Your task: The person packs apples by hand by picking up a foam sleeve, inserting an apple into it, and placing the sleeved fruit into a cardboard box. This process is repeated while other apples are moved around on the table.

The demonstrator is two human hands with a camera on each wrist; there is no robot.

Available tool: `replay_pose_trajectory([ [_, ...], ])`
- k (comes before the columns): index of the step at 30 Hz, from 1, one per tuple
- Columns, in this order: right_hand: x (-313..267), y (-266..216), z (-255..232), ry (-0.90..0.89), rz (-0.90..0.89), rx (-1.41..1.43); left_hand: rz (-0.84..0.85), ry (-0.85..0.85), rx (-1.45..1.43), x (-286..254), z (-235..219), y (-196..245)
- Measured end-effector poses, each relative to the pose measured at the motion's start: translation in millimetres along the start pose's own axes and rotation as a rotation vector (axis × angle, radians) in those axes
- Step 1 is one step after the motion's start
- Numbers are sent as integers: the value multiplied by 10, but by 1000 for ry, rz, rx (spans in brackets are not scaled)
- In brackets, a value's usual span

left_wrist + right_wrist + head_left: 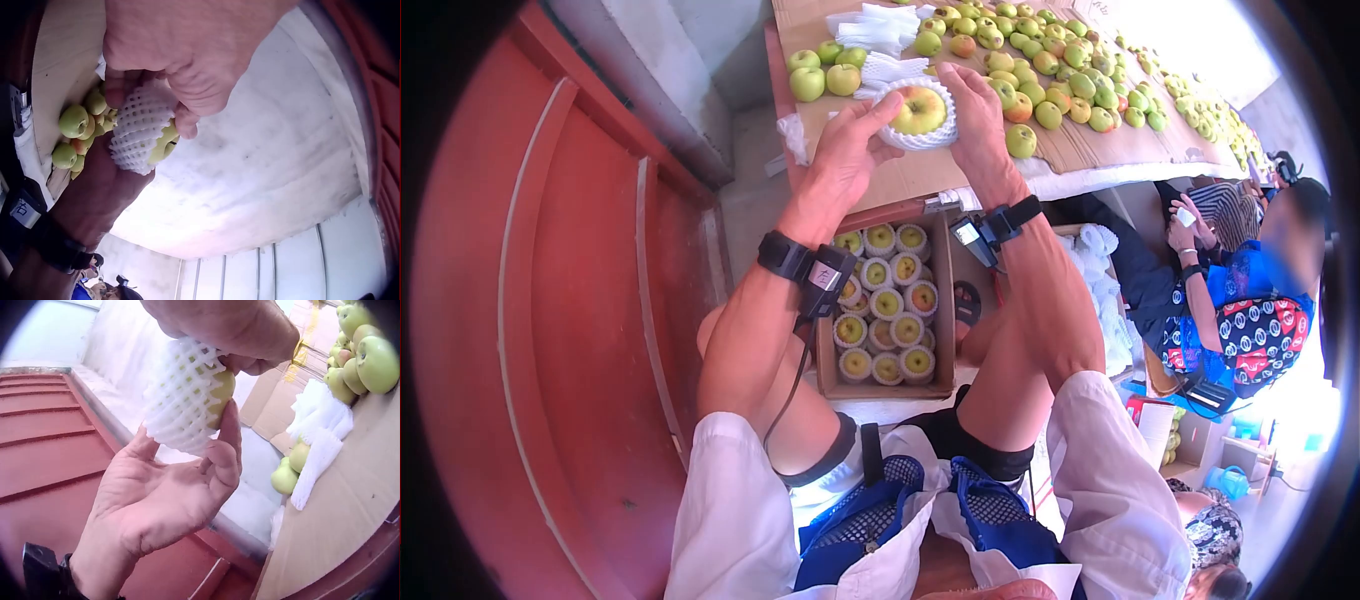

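An apple in a white foam net is held up between both hands over the table edge. My left hand grips its left side, the thumb on the net's rim; in the right wrist view the left hand's fingers curl round the net. My right hand holds the opposite side, its fingers bent along the net. In the left wrist view the net covers most of the apple, whose stem end shows.
Loose apples and flat foam nets lie on the cardboard-covered table. Below the hands stands a carton with netted apples. A red door is at the left; a seated person is at the right.
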State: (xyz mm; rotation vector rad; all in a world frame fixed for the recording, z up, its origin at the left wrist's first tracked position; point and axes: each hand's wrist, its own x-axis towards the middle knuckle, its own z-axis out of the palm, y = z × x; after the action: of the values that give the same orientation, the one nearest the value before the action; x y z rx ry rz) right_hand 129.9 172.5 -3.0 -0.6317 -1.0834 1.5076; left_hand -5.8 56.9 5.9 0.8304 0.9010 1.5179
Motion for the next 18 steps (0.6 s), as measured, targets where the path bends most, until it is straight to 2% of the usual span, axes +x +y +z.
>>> replay_pose_trajectory([
  [4,-8,16,-15,16,-14,36,21,-7,-47,-25,47,-10],
  [13,-154,-107,182,275,-75,-1,55,138,-68,6,143,-127],
  [18,-182,-24,173,328,-113,-65,57,117,-135,-8,191,-167],
])
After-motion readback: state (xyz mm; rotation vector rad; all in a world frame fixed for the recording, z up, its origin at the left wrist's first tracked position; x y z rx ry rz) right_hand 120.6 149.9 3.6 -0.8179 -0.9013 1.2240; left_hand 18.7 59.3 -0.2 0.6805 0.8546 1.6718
